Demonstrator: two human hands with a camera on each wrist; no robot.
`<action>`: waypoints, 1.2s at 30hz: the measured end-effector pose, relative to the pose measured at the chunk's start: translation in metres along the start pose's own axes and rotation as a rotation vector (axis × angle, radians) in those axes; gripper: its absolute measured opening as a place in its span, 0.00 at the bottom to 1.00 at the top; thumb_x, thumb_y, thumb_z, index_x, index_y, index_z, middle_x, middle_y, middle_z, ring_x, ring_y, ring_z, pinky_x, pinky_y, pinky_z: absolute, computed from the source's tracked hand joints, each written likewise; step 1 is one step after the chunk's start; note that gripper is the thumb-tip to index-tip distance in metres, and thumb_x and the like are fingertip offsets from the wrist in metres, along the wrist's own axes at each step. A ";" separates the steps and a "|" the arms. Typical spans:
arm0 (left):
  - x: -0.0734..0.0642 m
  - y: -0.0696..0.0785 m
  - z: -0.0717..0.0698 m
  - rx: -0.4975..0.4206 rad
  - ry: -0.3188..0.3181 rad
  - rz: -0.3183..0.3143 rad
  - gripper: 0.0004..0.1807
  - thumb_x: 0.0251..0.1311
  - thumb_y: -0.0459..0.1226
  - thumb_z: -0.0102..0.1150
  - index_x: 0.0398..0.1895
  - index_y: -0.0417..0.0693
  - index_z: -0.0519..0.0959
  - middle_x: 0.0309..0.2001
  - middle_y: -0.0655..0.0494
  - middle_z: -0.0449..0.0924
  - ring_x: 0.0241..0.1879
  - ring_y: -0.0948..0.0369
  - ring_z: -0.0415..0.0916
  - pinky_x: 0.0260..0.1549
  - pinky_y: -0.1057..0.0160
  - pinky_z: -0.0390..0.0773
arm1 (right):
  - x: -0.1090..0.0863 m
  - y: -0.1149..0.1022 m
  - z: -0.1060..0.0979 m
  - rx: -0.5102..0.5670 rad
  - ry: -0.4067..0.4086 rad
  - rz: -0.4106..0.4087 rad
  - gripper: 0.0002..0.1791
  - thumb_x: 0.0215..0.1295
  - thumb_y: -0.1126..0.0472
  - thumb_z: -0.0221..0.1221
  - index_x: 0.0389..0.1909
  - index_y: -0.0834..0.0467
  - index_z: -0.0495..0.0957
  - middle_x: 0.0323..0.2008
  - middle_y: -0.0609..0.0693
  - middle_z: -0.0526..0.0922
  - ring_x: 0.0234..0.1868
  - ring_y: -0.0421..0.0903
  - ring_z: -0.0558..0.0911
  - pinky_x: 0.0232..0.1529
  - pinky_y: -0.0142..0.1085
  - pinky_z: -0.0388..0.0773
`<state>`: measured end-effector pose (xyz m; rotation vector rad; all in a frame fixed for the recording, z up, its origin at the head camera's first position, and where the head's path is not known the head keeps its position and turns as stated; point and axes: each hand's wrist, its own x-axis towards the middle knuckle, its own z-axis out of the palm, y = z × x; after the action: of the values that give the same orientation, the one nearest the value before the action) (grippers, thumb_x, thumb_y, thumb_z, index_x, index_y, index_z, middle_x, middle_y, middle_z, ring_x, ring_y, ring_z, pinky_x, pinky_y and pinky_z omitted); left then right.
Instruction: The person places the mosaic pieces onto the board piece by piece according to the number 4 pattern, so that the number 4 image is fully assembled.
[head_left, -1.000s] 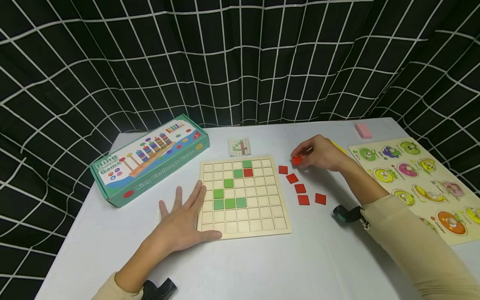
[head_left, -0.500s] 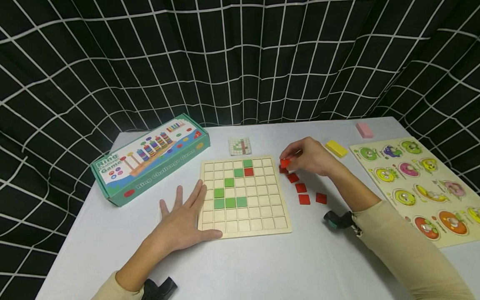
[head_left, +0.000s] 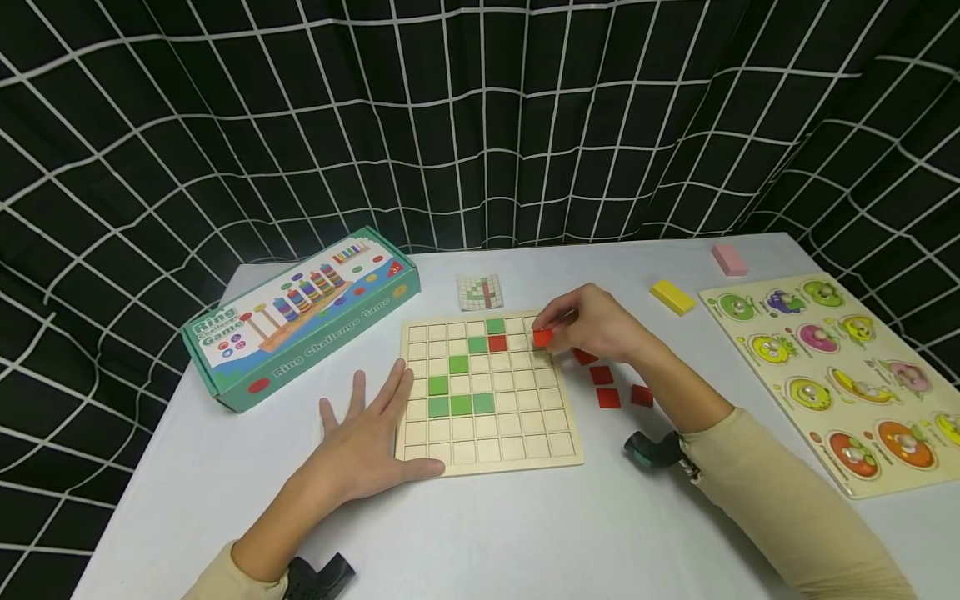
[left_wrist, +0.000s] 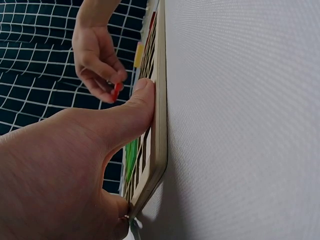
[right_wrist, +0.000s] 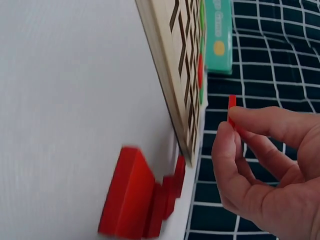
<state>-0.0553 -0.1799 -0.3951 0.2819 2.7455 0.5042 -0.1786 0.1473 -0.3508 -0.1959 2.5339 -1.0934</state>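
Observation:
My right hand [head_left: 600, 325] pinches a red square tile [head_left: 542, 337] between thumb and fingers, over the right edge of a wooden grid board [head_left: 517, 425]. In the right wrist view that tile [right_wrist: 232, 102] stands on edge in the fingertips. My left hand [head_left: 360, 458] rests spread along the board's left side, its thumb [left_wrist: 142, 95] on the near edge. Several green tiles [head_left: 461, 405] and one red tile [head_left: 497, 342] sit in the grid's cells. More red tiles [head_left: 609, 398] lie loose to the right of the board, partly hidden by my right hand.
Behind the board lies a small pattern card [head_left: 479, 293]. A green ring game box [head_left: 322, 350] stands at the back left. A yellow block [head_left: 672, 297], a pink block [head_left: 729, 260] and a fruit puzzle board [head_left: 873, 488] are on the right.
My right hand has carried the red tile leftward from beside the loose tiles to the board's right edge. The left hand stays where it was.

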 end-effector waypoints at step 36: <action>-0.001 0.001 -0.002 0.005 -0.001 0.003 0.71 0.48 0.75 0.66 0.86 0.51 0.43 0.87 0.58 0.32 0.81 0.30 0.27 0.63 0.13 0.31 | 0.010 -0.030 0.042 -0.071 -0.108 -0.087 0.18 0.47 0.74 0.71 0.39 0.54 0.92 0.36 0.50 0.87 0.41 0.47 0.79 0.42 0.35 0.77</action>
<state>-0.0550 -0.1798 -0.3931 0.2868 2.7464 0.4982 -0.1724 0.0960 -0.3586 -0.3772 2.4894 -0.9969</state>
